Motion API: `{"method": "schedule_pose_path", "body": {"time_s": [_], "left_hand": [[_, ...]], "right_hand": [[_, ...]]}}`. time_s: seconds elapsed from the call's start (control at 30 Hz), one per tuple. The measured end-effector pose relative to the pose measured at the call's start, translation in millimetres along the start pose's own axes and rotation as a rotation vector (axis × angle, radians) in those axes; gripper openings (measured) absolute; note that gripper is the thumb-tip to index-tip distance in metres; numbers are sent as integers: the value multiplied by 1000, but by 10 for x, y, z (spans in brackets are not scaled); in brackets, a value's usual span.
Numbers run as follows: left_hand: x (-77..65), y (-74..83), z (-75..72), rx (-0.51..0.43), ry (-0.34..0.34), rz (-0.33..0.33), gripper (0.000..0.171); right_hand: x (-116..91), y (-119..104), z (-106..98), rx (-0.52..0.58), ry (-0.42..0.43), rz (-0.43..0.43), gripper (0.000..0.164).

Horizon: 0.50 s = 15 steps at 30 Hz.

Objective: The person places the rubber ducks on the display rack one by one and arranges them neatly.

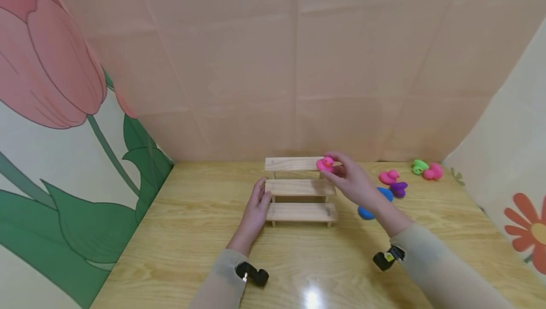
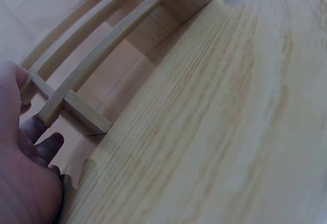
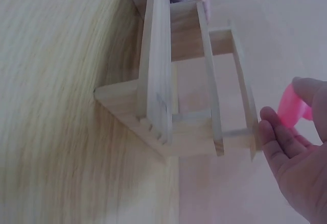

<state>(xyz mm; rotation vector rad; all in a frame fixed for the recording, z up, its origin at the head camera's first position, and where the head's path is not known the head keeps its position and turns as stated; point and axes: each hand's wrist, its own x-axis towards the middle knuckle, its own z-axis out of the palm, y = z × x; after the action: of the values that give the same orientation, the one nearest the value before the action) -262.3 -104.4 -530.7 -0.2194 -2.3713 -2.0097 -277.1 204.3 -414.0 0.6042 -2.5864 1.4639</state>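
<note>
A three-tier wooden display stand (image 1: 300,187) stands on the table with its steps facing me. My left hand (image 1: 256,203) holds its left end; in the left wrist view the thumb and fingers (image 2: 48,147) wrap around the ends of the boards. Between the thumb and fingers of my right hand (image 1: 351,181) is a pink rubber duck (image 1: 325,163), pinched at the right end of the top step. From the right wrist view, the duck (image 3: 291,106) appears close beside the top board, partly hidden by the fingers.
Right of the stand lie another pink duck (image 1: 389,177), a purple duck (image 1: 398,189) and blue ducks (image 1: 366,213), partly behind my right arm. Farther right, a green duck (image 1: 419,167) touches a pink one (image 1: 433,172). A beige cloth backdrop (image 1: 294,62) rises behind the table.
</note>
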Motion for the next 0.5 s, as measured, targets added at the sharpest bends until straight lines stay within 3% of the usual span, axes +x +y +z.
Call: {"method": "schedule_pose_path", "body": {"time_s": [0.5], "left_hand": [[-11, 11, -2, 14, -10, -5, 59]], "right_hand": [[330, -104, 272, -25, -4, -44, 57]]}}
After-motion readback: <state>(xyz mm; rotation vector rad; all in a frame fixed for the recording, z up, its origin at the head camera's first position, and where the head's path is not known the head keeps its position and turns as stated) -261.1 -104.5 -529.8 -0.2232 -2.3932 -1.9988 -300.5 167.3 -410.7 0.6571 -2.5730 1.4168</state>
